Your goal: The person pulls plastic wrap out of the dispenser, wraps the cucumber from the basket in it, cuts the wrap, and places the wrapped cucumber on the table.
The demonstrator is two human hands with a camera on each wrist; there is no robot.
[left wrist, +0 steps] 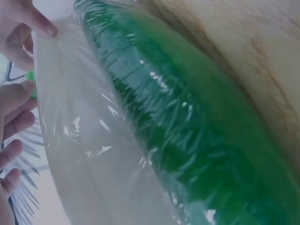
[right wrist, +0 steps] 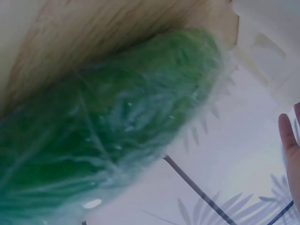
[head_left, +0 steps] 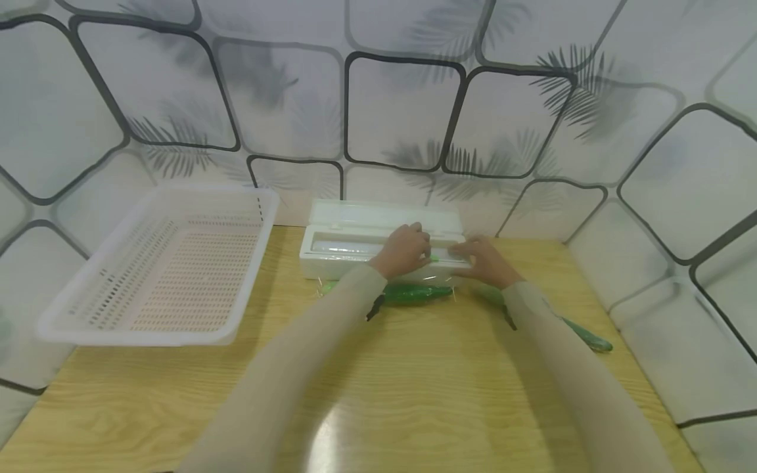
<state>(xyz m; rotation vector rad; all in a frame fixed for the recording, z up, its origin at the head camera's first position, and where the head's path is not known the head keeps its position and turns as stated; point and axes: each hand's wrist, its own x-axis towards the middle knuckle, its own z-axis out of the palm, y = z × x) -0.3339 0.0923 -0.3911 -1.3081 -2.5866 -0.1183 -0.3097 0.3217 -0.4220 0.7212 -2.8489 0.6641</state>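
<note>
A white plastic-wrap dispenser (head_left: 331,266) stands by the wall with its lid raised. My left hand (head_left: 405,251) is over its front edge, pinching a small green slide cutter (head_left: 434,258). Beside it, my right hand (head_left: 481,259) rests on the dispenser's right end with fingers extended, a fingertip at the edge of the film. Clear plastic film (left wrist: 89,126) hangs from that edge down to a green cucumber (head_left: 416,293) lying in front, film over its skin. A second film-covered cucumber (right wrist: 117,117) lies on the right, partly hidden under my right forearm.
A white perforated basket (head_left: 248,282) stands on the left of the wooden table (head_left: 402,394). Patterned wall covering (head_left: 402,112) rises behind the dispenser and along both sides. Dark straps hang from both wrists.
</note>
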